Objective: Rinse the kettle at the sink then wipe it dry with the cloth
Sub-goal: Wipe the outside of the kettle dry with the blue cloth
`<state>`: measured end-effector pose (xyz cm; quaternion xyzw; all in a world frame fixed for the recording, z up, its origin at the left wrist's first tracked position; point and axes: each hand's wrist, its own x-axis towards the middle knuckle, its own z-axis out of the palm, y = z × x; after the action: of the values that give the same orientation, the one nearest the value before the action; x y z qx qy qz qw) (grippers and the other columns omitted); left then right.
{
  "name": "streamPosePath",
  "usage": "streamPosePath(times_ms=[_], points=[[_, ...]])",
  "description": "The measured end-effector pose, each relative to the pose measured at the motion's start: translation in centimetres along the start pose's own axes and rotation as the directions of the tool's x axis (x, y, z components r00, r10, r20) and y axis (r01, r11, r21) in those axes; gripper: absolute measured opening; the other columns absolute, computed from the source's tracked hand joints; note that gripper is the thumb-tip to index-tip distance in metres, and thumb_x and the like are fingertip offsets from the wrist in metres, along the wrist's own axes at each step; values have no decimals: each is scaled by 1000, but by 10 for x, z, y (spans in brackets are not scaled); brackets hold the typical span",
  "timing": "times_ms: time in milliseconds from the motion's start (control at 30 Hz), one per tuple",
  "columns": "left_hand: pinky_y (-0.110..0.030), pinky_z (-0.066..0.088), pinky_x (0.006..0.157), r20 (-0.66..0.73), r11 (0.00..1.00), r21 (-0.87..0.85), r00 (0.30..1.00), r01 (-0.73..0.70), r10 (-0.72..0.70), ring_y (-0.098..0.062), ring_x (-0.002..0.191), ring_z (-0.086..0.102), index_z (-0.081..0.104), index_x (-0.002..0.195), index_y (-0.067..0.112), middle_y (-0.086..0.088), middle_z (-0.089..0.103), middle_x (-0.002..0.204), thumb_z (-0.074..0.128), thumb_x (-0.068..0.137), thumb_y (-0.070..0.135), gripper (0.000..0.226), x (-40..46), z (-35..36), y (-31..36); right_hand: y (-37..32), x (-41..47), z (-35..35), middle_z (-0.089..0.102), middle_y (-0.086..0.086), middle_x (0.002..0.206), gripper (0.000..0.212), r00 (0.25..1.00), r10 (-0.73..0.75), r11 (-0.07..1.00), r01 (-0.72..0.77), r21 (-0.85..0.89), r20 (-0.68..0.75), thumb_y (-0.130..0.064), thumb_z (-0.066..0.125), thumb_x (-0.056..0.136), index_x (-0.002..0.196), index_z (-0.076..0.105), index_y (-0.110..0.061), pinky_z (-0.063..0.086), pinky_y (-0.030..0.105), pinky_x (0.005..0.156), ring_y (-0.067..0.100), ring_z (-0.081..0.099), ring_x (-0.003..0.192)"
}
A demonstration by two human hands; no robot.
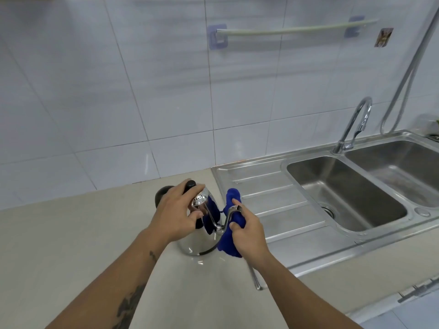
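A shiny steel kettle [197, 243] with a thin gooseneck spout stands on the beige counter [71, 245], left of the sink's draining board. My left hand [175, 214] presses down on its lid, fingers around the black knob and handle. My right hand [247, 236] grips a blue cloth [229, 243] wrapped around the spout, whose tip pokes out by my thumb. The cloth's top end sticks up above my fingers.
A steel double sink [344, 203] with a ribbed draining board [273, 205] lies to the right. A curved tap [354, 124] and a hose stand behind it. A towel rail [294, 30] hangs on the tiled wall. A metal utensil handle [255, 279] lies under my right wrist.
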<state>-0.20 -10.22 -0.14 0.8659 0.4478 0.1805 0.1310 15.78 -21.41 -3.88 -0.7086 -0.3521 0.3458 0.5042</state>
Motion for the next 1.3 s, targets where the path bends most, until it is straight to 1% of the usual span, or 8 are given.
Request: streamPosePath(times_ms=[267, 433, 600, 733, 833, 933, 1133, 1300], points=[[-41, 38, 99, -151, 950, 300, 987, 90, -46, -28, 109, 43, 42, 140, 39, -3, 47, 131, 50, 84, 66, 62, -8, 8, 15, 4, -13, 12, 54, -15, 90, 51, 997, 78, 997, -78, -23, -3, -4, 51, 97, 145, 42, -18, 53, 27, 78, 10, 60, 83], [-42, 45, 88, -219, 950, 283, 973, 135, -73, -27, 102, 41, 45, 137, 37, -7, 48, 121, 44, 88, 62, 55, -14, 13, 24, -8, -18, 19, 63, -1, 116, 62, 999, 33, 999, -33, -9, -1, -12, 52, 98, 154, 31, -28, 56, 35, 91, 16, 64, 99], [-38, 40, 102, -88, 998, 60, 996, 31, -26, -22, 120, 39, 42, 139, 45, 5, 40, 140, 51, 91, 39, 49, -19, 0, 4, -15, -33, 37, 53, -9, 138, 70, 979, -199, 975, 203, -94, 48, -6, 53, 94, 155, 30, -31, 46, 26, 103, 11, 54, 120], [-33, 38, 106, -60, 998, 13, 997, -54, 55, -17, 126, 44, 43, 140, 46, 15, 39, 148, 60, 90, 28, 56, -23, -5, -11, 2, -32, 42, 40, -13, 153, 77, 954, -294, 941, 300, -156, 56, 1, 50, 91, 155, 28, -35, 38, 20, 110, 5, 42, 137], [-32, 38, 106, -101, 1000, -14, 995, -19, 18, -14, 126, 45, 46, 136, 48, 19, 41, 147, 63, 88, 26, 56, -25, -4, -9, 8, -25, 36, 52, -12, 142, 75, 973, -224, 970, 228, -88, 53, 5, 49, 92, 153, 34, -35, 44, 29, 110, 7, 52, 128], [-32, 37, 107, -148, 1000, -25, 989, 17, -21, -15, 125, 45, 49, 134, 47, 18, 43, 147, 62, 88, 24, 54, -28, 0, -2, 11, -26, 36, 53, -23, 131, 73, 980, -196, 979, 198, -57, 48, 7, 49, 92, 152, 37, -34, 45, 24, 107, 1, 55, 119], [-34, 39, 105, -194, 999, -5, 980, 47, -47, -19, 123, 42, 48, 135, 49, 12, 45, 146, 59, 91, 34, 47, -32, 6, 5, 24, -25, 34, 49, -8, 144, 71, 996, -85, 996, 85, 4, 9, 7, 51, 93, 150, 40, -34, 47, 36, 109, 13, 53, 127], [-32, 42, 98, -230, 996, -5, 969, 87, -86, -20, 118, 41, 49, 133, 51, 11, 46, 142, 59, 91, 42, 44, -32, 8, 15, 28, -19, 23, 51, -1, 136, 70, 986, 81, 991, -65, -117, 143, -2, 51, 96, 156, 28, -30, 52, 29, 90, 12, 58, 103]])
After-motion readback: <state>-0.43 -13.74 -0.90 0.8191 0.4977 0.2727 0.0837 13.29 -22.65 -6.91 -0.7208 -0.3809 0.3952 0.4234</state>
